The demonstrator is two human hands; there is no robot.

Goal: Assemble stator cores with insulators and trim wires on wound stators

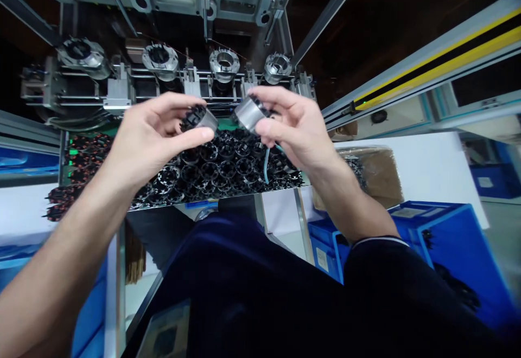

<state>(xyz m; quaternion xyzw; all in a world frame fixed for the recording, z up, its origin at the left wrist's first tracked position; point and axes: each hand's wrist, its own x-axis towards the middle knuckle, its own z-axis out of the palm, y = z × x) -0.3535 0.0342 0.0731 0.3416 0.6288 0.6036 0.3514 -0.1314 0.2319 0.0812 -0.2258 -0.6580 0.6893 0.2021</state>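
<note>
Between the thumb and fingers of my left hand point(152, 135) is a motor stator core point(207, 121), a metal ring with black plastic teeth on its left end. My right hand point(291, 125) grips a second stator core point(249, 113), whose bare metal side faces up. The two cores are tilted towards each other with a small gap between them. Below them many black-lined stator cores point(227, 168) stand packed together on the bench. A thin light-blue strip point(266, 166) hangs under my right hand; whether the hand holds it I cannot tell.
Behind the bench a machine carries several round metal fixtures point(224, 64) on rails. Stators with copper-coloured windings point(87, 154) are piled at the left. At the right are an open cardboard box point(376, 173) and blue bins point(459, 255). A yellow-black striped beam point(439, 49) runs at upper right.
</note>
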